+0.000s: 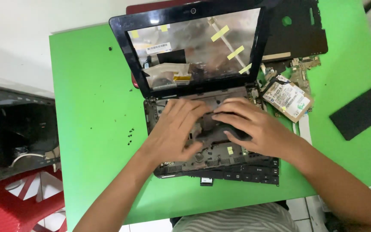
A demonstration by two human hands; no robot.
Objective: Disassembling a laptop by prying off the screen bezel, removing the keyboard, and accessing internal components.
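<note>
A small laptop [194,47] lies opened up on a green table [91,107], its screen panel removed so foil and yellow tape show inside the black bezel. The base [220,157] has its top cover off, exposing inner parts. My left hand [174,129] rests flat on the middle of the base, fingers spread and pressing down. My right hand [252,124] lies beside it, fingers curled over a dark part in the base; what it grips is hidden. A black keyboard [254,174] pokes out under the base's near edge.
A hard drive [287,99] and a small circuit board [303,68] lie right of the laptop. A black plastic cover [299,30] sits at the back right, a black pad [361,111] at far right. Tiny screws [130,133] lie left. A red stool [26,202] stands beside the table.
</note>
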